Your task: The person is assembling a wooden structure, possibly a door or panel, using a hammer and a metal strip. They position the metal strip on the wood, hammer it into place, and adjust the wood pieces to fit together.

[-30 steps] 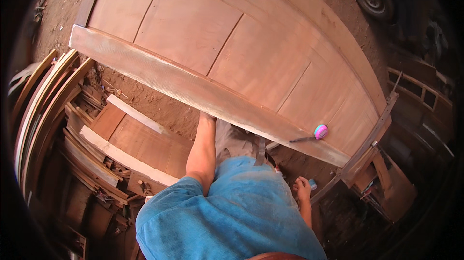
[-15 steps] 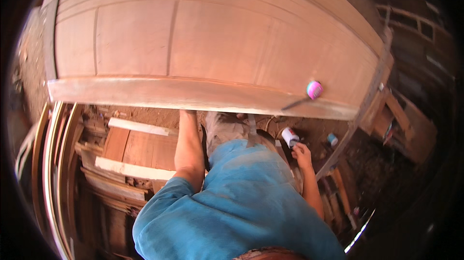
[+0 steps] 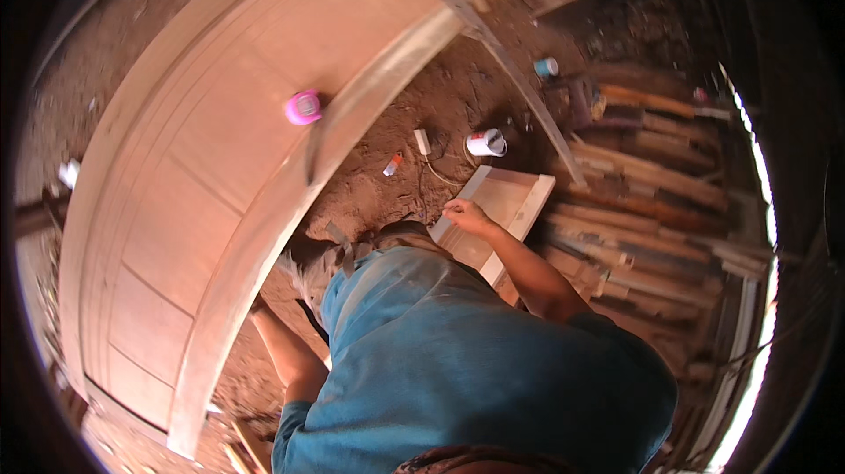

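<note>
A large wooden door panel (image 3: pixel 185 201) slants across the left side. My left hand (image 3: pixel 257 305) is at its near edge, with the fingers hidden by the wood. My right hand (image 3: pixel 471 217) is bent with its fingers curled together over a shallow wooden frame (image 3: pixel 519 188). Whatever the fingers hold, if anything, is too small to make out. Beyond that hand, a white can (image 3: pixel 487 143) lies on the dirt floor. A pink round container (image 3: pixel 303 108) rests on the panel beside a dark thin tool (image 3: pixel 313 153).
Stacked wooden offcuts (image 3: pixel 642 175) fill the right side. A long thin bar (image 3: pixel 528 95) slants down from the panel's far corner. On the dirt lie a blue can (image 3: pixel 546 67), a small orange-and-white packet (image 3: pixel 393 165) and a white block (image 3: pixel 422 141) with a cord.
My view has swung to the right, so the panel now slants at the left. My right hand has drawn back from the white can to above the wooden frame.
</note>
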